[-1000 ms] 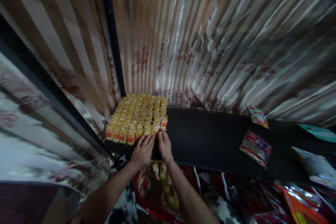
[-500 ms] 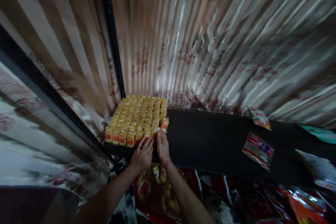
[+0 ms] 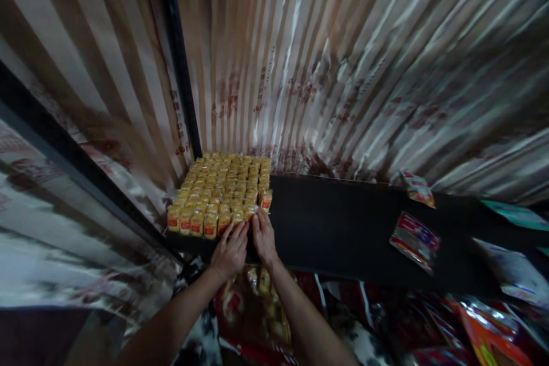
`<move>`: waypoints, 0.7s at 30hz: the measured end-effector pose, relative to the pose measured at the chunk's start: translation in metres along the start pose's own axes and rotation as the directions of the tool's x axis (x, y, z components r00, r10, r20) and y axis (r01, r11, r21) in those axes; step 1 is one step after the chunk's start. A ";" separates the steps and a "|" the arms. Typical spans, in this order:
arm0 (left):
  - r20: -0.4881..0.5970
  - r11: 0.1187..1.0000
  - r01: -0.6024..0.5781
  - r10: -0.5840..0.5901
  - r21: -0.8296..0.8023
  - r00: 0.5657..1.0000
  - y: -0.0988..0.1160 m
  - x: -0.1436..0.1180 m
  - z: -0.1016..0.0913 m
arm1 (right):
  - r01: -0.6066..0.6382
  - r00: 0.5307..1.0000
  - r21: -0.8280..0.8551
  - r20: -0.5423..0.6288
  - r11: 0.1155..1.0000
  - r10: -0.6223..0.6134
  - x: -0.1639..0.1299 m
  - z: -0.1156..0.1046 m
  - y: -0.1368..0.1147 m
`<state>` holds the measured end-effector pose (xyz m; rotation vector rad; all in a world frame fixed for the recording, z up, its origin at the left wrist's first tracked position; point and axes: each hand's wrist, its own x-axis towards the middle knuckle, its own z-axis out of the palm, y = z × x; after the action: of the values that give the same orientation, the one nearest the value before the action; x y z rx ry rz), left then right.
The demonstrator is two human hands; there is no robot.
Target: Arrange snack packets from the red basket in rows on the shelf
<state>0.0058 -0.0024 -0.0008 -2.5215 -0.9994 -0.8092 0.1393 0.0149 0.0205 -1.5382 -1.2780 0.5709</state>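
A block of several small yellow packets with red labels (image 3: 221, 189) stands in tight rows at the left end of a dark shelf (image 3: 334, 229). My left hand (image 3: 230, 251) and my right hand (image 3: 262, 237) lie side by side at the block's front edge, fingertips against the front-row packets. The fingers are spread and press on the packets; neither hand is closed around one. The packets under the fingertips are partly hidden.
A red-and-white packet (image 3: 414, 240) and a smaller packet (image 3: 418, 189) lie on the shelf to the right. Pale striped bags line the back and left walls. A black upright post (image 3: 178, 63) stands behind the block. More bagged goods (image 3: 257, 309) lie below the shelf.
Both hands stay at the block's front edge, with the fingertips shifting only slightly along the front row. The view has drifted a little.
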 end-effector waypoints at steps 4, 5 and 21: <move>0.016 0.999 -0.024 0.023 0.034 1.000 -0.001 0.001 -0.002 | 0.019 0.995 0.009 -0.093 1.000 -0.018 -0.005 -0.002 0.000; 0.020 0.999 -0.029 0.028 0.042 0.999 -0.001 0.001 -0.002 | 0.031 0.993 0.002 -0.116 1.000 -0.031 -0.007 -0.001 0.000; 0.029 1.000 -0.021 0.021 -0.023 0.999 -0.001 -0.003 -0.009 | 0.037 0.992 -0.018 -0.122 0.999 -0.039 -0.027 -0.019 0.002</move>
<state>0.0002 -0.0077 0.0049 -2.5663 -0.9768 -0.7842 0.1476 -0.0175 0.0196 -1.5345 -1.2177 0.4364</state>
